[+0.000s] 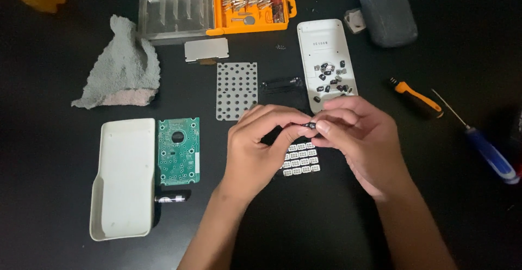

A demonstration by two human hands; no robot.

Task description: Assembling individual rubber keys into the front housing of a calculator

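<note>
Small dark key cap (309,124) sits pinched between the fingertips of the left hand (255,150) and the right hand (359,139), just above a grid of pale keys (300,158) on the black counter (54,58). Nearer left lie a white case shell (122,177), a battery (173,196) and a green circuit board (179,150). Farther back lie a dotted membrane sheet (236,89), a second white shell (324,58) holding loose keys, and an orange bit case (253,6).
</note>
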